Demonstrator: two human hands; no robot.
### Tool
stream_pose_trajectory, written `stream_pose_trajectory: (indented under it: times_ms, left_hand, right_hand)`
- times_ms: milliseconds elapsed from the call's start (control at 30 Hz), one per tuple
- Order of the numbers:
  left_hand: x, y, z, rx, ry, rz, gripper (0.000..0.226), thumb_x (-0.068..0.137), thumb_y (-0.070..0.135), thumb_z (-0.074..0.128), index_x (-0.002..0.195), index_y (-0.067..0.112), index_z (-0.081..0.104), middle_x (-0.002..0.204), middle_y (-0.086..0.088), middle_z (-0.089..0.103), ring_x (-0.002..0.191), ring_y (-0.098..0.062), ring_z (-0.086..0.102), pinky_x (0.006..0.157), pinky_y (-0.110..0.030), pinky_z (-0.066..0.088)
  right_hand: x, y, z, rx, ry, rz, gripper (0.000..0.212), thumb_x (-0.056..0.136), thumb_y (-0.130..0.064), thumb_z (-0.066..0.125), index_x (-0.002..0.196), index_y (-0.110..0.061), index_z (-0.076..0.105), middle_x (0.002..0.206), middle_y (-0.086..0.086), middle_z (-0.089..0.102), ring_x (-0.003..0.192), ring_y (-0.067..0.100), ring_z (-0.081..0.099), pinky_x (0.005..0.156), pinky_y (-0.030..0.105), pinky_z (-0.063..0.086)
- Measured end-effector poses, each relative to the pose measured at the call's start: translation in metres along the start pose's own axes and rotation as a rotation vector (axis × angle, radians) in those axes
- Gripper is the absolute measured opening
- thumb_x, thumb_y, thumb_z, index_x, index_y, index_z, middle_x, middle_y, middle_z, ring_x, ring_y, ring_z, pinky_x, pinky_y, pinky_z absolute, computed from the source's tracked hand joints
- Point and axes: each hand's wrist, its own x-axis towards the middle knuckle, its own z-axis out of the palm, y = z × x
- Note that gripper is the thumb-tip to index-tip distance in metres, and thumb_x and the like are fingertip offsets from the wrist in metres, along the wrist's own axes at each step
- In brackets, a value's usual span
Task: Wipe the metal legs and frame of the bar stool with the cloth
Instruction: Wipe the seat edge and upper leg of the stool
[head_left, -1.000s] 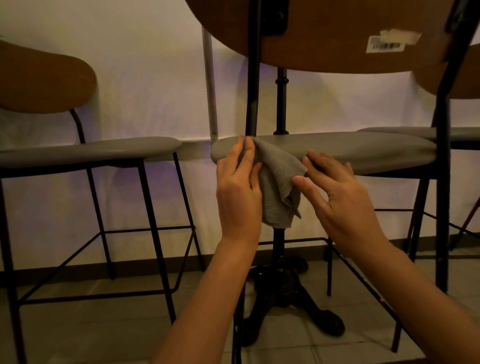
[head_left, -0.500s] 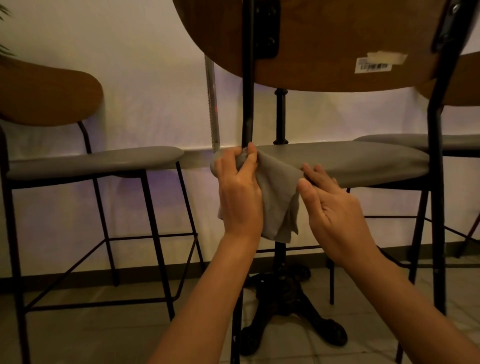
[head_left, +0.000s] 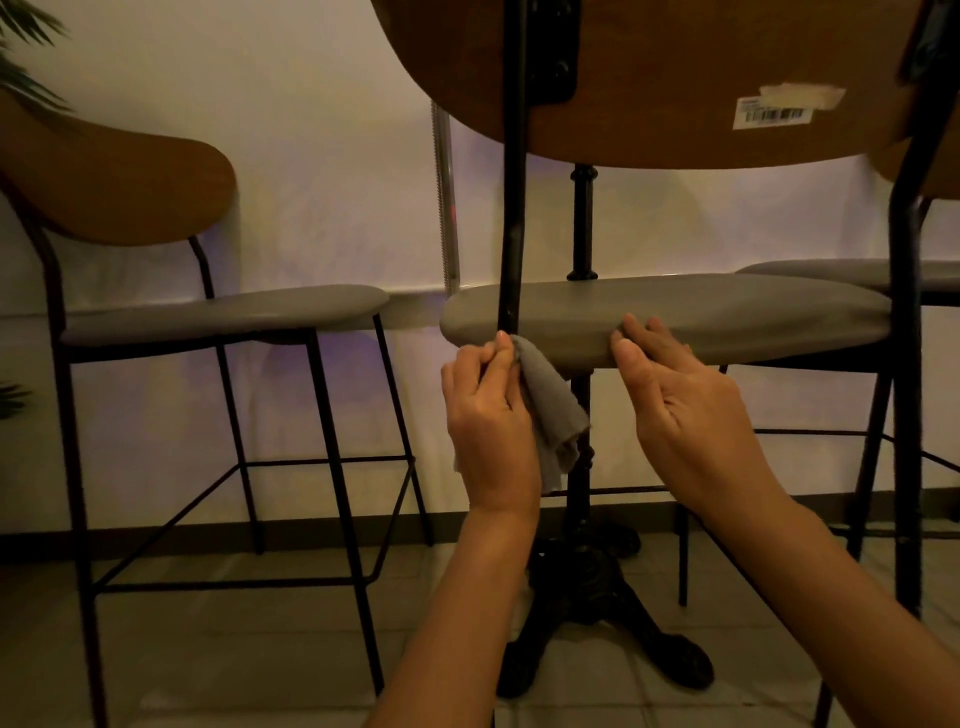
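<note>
The left hand (head_left: 491, 415) grips the cloth (head_left: 553, 410) – fingers curled round it, against the stool's black upright (head_left: 511, 228) just under the grey seat (head_left: 675, 317). The right hand (head_left: 685, 415) rests with straight fingers on the seat's front edge. Beyond – a table pedestal (head_left: 582, 571), another stool (head_left: 208, 322) at left, the wall (head_left: 322, 156).

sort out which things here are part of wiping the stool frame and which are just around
In the job:
- cloth, gripped by the left hand
- black upright of the near stool
- grey seat, touched by the right hand

Just around:
- stool on the left
- black table base
- barcode sticker
- plant leaves
</note>
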Motion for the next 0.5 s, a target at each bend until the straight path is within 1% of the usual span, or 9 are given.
stream_pose_trajectory:
  times_ms: [67,100,133,167,267,367,400,500]
  left_hand:
    - [0.009,0.004,0.003,0.006,0.008,0.004,0.019,0.091,0.01,0.054,0.103,0.0,0.065,0.089,-0.007,0.057,0.083,-0.011,0.053,0.076,-0.018,0.051]
    - [0.015,0.007,0.006,0.001,0.021,0.006,0.02,0.091,0.011,0.054,0.102,-0.001,0.066,0.086,-0.008,0.057,0.081,-0.015,0.054,0.074,-0.019,0.05]
    - [0.021,0.011,0.009,-0.007,0.038,0.005,0.02,0.091,0.01,0.054,0.101,-0.001,0.067,0.085,-0.009,0.057,0.08,-0.018,0.054,0.073,-0.02,0.05]
    - [0.027,0.014,0.012,-0.018,0.054,0.001,0.019,0.091,0.009,0.055,0.101,-0.001,0.067,0.085,-0.009,0.057,0.08,-0.02,0.054,0.074,-0.023,0.051]
    - [0.035,0.015,0.019,-0.044,0.065,-0.006,0.022,0.091,0.011,0.055,0.106,0.0,0.066,0.091,-0.012,0.058,0.087,-0.021,0.055,0.079,-0.03,0.052]
    - [0.022,0.011,0.019,-0.031,0.053,0.005,0.035,0.092,0.024,0.048,0.113,0.0,0.062,0.096,-0.011,0.057,0.089,-0.02,0.056,0.078,-0.033,0.054]
    - [0.015,0.009,0.018,-0.037,0.05,-0.004,0.037,0.093,0.026,0.046,0.114,0.0,0.061,0.097,-0.01,0.057,0.09,-0.02,0.056,0.078,-0.033,0.054]
    - [-0.003,0.003,0.013,-0.016,0.058,-0.018,0.035,0.092,0.022,0.047,0.118,0.0,0.06,0.102,-0.009,0.058,0.095,-0.019,0.056,0.082,-0.032,0.054]
  right_hand:
    - [-0.001,-0.002,0.001,0.018,0.011,0.013,0.06,0.088,-0.054,0.02,0.131,-0.02,0.046,0.145,-0.003,0.036,0.134,0.001,0.016,0.108,0.014,0.007]
    - [-0.001,-0.003,0.001,0.035,0.015,0.024,0.059,0.089,-0.053,0.021,0.131,-0.019,0.045,0.145,-0.002,0.037,0.136,0.004,0.019,0.111,0.022,0.012]
    - [-0.001,-0.005,0.0,0.047,0.017,0.032,0.058,0.089,-0.051,0.022,0.131,-0.019,0.045,0.144,-0.001,0.037,0.137,0.006,0.02,0.112,0.027,0.015]
    - [-0.001,-0.006,0.0,0.051,0.017,0.037,0.058,0.088,-0.051,0.022,0.131,-0.018,0.045,0.144,-0.001,0.038,0.137,0.007,0.02,0.113,0.029,0.017]
    - [0.001,-0.008,-0.002,0.048,0.021,0.026,0.058,0.088,-0.05,0.022,0.129,-0.018,0.047,0.143,0.001,0.039,0.136,0.007,0.021,0.112,0.029,0.017]
    - [0.005,-0.009,-0.005,0.055,0.007,0.014,0.057,0.088,-0.049,0.022,0.129,-0.016,0.044,0.142,0.004,0.04,0.127,0.0,0.018,0.111,0.028,0.015]
    - [0.005,-0.008,-0.005,0.056,0.003,0.009,0.058,0.088,-0.049,0.022,0.13,-0.016,0.044,0.142,0.003,0.039,0.125,0.0,0.017,0.111,0.028,0.015]
    - [0.004,-0.005,-0.003,0.051,-0.002,0.0,0.061,0.088,-0.051,0.021,0.131,-0.015,0.045,0.143,0.001,0.038,0.131,0.001,0.017,0.112,0.028,0.015]
